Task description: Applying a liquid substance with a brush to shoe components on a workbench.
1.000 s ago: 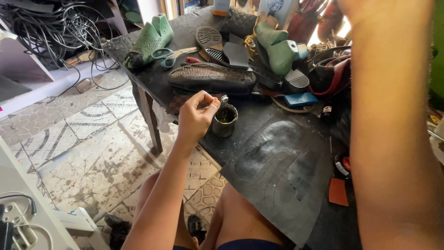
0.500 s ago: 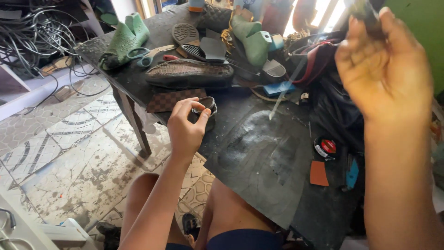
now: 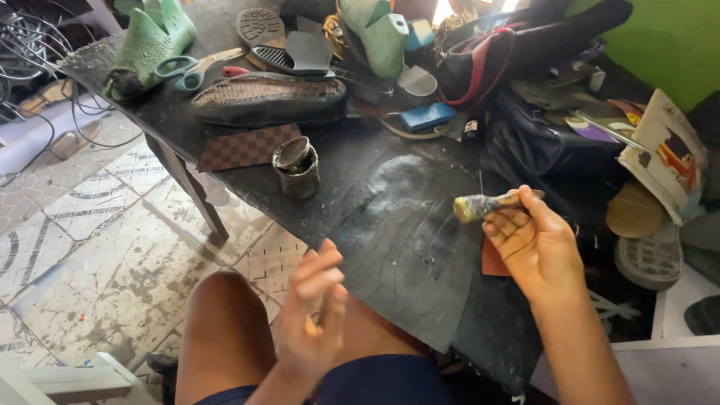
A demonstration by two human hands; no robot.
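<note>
Brush [image 3: 487, 204], glue-smeared at its tip, gripped in the closed fingers of the right hand [image 3: 534, 244] above the dark rubber sheet [image 3: 409, 247]. Left hand [image 3: 315, 315], fingers loosely spread and empty, over the lap. Farther off on the surface [image 3: 352, 154]: small open tin [image 3: 295, 166], checkered patch [image 3: 244, 147], woven shoe [image 3: 268, 97].

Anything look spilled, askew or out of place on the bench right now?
Nothing is spilled. The small tin stands upright and open near the table edge. The right hand holds a glue-caked brush trailing thin strands. The dark rubber sheet overhangs the edge, with whitish smears on it.
</note>
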